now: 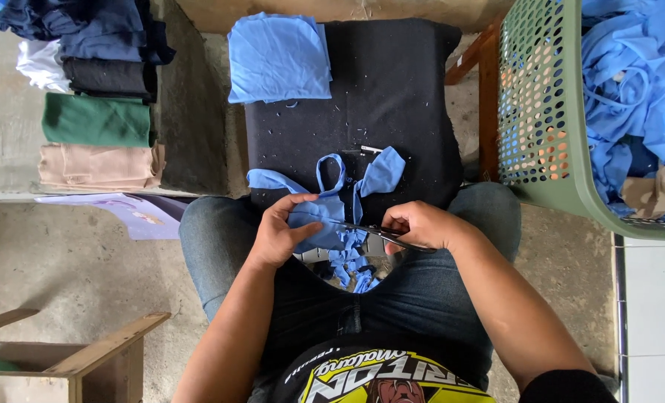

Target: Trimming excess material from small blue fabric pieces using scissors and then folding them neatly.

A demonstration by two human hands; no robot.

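Note:
My left hand (282,230) pinches a small piece of blue fabric (331,195) over my lap, at the near edge of a black padded stool (400,97). My right hand (420,226) grips black scissors (373,231) whose blades point left into the cloth, just right of my left fingers. Blue strips spread from the piece onto the stool. Several small blue offcuts (355,269) lie between my knees. A folded stack of blue fabric (279,57) rests on the stool's far left corner.
A green plastic basket (545,112) full of blue cloth stands at the right. Folded fabrics (97,119) in white, dark, green and tan are stacked at the left on a concrete step. A wooden frame (86,358) sits at bottom left.

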